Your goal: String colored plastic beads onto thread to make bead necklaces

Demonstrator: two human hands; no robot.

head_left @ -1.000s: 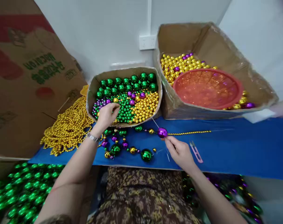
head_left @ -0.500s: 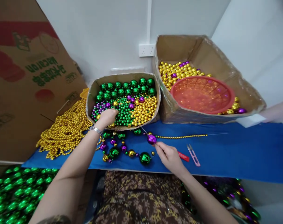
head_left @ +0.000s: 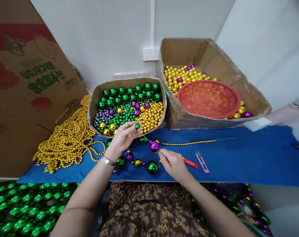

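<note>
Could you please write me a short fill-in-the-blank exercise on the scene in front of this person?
1. The left hand pinches a small bead coloured ____.
2. The right hand holds a larger bead coloured ____.
3. A silver-coloured band circles the ____ wrist.
4. In the larger cardboard box sits a basket coloured ____.

Missing words: green; purple; left; red.
</note>
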